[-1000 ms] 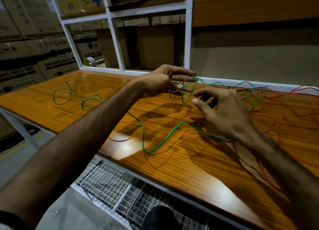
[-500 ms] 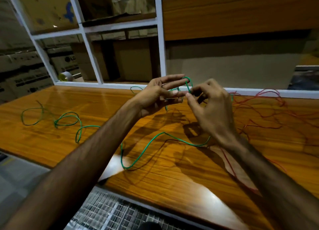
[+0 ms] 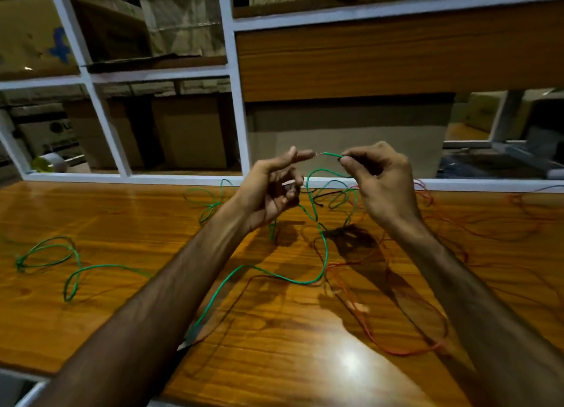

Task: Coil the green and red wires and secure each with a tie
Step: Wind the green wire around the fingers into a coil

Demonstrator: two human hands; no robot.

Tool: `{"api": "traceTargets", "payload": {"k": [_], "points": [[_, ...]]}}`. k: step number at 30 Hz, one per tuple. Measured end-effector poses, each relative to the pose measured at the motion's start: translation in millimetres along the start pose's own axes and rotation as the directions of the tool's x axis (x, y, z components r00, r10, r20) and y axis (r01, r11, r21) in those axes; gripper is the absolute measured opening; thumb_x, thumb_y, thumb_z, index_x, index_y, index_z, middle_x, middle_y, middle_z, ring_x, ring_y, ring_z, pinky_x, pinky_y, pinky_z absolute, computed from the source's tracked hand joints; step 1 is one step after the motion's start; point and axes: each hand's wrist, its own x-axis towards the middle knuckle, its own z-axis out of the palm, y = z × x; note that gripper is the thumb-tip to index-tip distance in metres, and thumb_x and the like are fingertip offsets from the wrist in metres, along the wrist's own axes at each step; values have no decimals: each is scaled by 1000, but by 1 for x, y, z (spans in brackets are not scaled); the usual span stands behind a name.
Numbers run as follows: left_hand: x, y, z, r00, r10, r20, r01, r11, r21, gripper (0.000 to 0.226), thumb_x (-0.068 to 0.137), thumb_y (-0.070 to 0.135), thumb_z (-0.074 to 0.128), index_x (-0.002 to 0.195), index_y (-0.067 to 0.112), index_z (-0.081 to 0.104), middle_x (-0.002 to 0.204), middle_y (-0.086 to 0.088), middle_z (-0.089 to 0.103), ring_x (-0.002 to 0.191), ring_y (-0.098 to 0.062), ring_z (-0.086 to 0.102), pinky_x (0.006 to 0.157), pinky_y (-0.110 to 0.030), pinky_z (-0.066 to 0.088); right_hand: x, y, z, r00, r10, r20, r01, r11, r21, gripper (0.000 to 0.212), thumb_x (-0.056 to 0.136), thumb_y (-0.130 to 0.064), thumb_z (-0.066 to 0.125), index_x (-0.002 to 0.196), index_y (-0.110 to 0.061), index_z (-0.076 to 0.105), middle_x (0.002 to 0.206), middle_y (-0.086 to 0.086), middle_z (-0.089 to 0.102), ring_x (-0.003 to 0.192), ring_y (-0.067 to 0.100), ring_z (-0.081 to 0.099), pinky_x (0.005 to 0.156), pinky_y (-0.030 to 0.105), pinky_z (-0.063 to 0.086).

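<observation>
So the green wire (image 3: 324, 248) is thin, glossy and totally uncoiled, sprawling in loose loops across the wooden tabletop (image 3: 274, 345) from far left to the middle. Its end is lifted up and runs roughly left-right between the hands, bare tip pointing left. The right hand (image 3: 381, 187) pinches that end; the left hand (image 3: 271, 187) has its fingers loosely curled, forefinger touching the tip. One red wire (image 3: 360, 312) lies tangled on the right. One green, one red, two hands.
</observation>
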Motion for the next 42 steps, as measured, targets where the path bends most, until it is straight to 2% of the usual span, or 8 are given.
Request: {"api": "traceTargets", "payload": {"k": [4,11,14,17,21,30,36,42], "points": [[7,5,23,999,-31,37,31,999,-9,36,103,39,57,112,9,72,78,-6,64,56,-17,52,53,-24,43,12,1,-15,994,-50,100,46,998,35,9,92,-9,71,101,-8,74,92,4,59,78,8,68,68,15,53],[23,-4,43,992,-89,86,92,995,-27,30,102,37,58,108,9,67,92,-9,75,73,-22,72,71,-30,52,42,19,-40,943,-100,319,121,992,-46,10,88,-9,75,98,-13,76,82,3,60,66,9,63,61,27,53],[25,-9,41,988,-118,101,123,991,-45,32,102,34,58,116,5,64,94,-9,77,83,-25,76,76,-29,57,53,19,-47,884,-30,467,44,999,-21,9,86,-8,75,94,-12,76,81,-2,66,70,5,67,66,21,56],[23,-12,38,983,-144,116,153,985,-75,36,100,30,58,124,2,60,94,-10,77,88,-25,76,81,-29,58,62,18,-49,809,54,586,-71,997,7,7,83,-12,75,91,-13,76,83,-3,73,81,13,72,72,30,62],[20,-16,31,972,-169,164,192,972,-137,37,92,32,61,108,0,67,92,-14,78,91,-28,77,78,-30,62,67,18,-47,731,68,679,-106,994,15,20,79,-24,74,91,-9,77,85,0,72,77,11,67,67,24,57],[10,-29,29,954,-194,229,197,980,8,32,90,31,59,88,7,80,90,-12,78,89,-27,79,76,-30,64,61,17,-36,641,66,765,-147,988,38,27,77,-22,77,94,-1,77,83,5,73,75,7,64,64,18,49],[8,-31,28,953,-124,278,140,989,-38,27,92,18,56,89,9,82,87,-8,78,98,-28,78,84,-36,62,61,32,-35,671,130,730,-390,900,197,26,74,-25,82,92,-7,76,92,18,66,91,33,54,75,35,45],[7,-31,24,950,-22,313,60,992,-113,27,95,16,53,94,7,78,86,-6,76,114,-36,72,100,-47,55,61,38,-36,604,126,787,-570,759,316,32,75,-25,85,97,-6,72,85,7,61,74,13,58,65,18,52]]}}
